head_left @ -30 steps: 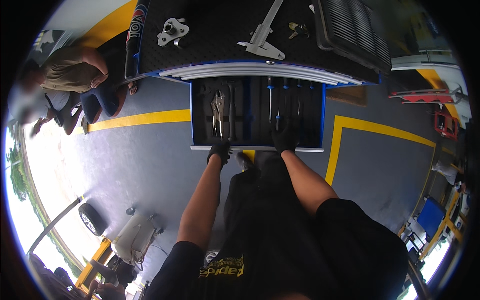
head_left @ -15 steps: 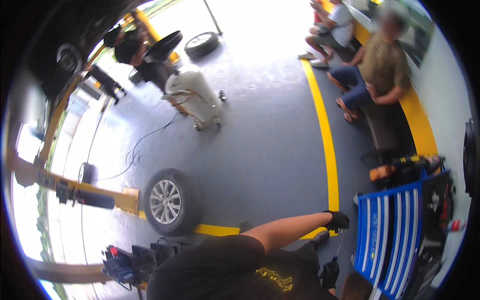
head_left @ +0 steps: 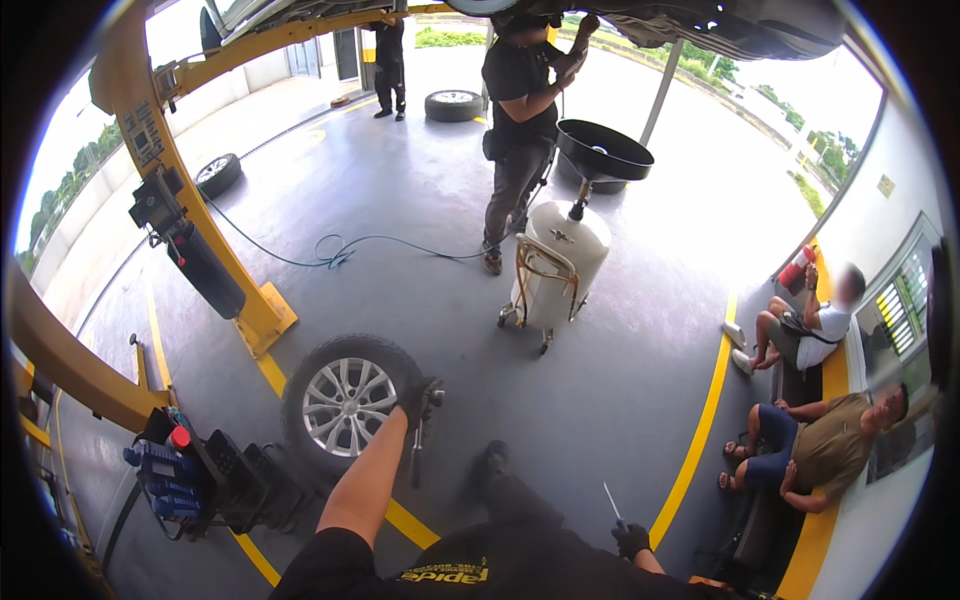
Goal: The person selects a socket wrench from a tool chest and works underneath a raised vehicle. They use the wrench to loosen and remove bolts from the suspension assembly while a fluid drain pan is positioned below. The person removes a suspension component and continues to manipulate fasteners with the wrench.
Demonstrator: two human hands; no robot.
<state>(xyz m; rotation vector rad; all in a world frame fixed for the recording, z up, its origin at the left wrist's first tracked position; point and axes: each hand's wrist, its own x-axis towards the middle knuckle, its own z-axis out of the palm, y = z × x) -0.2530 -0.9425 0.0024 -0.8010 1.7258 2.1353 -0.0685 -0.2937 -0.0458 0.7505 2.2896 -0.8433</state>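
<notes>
My left hand (head_left: 411, 399), in a black glove, is closed on a long metal tool (head_left: 417, 455) with a rounded head; its exact kind is unclear. This hand appears at the right edge of a wheel (head_left: 398, 358) with a silver rim and black tyre; whether they touch I cannot tell. Lower right, my right hand (head_left: 631, 540), also black-gloved, grips a screwdriver (head_left: 611, 500), its thin bright shaft pointing up and away from me. The screwdriver's handle is mostly covered by the fingers.
A white wheeled oil drainer (head_left: 562, 262) with a black pan stands ahead, near a standing co-worker (head_left: 520, 110) under a raised car (head_left: 690, 30). A yellow lift post (head_left: 190, 220) and a rack of bottles (head_left: 165, 480) are left. A hose (head_left: 400, 240) crosses the floor. Two people sit right.
My view has swung left, away from the blue tool cabinet toward the wheel. My left hand has gone from near the screwdriver to the wheel's side; my right hand still holds the screwdriver.
</notes>
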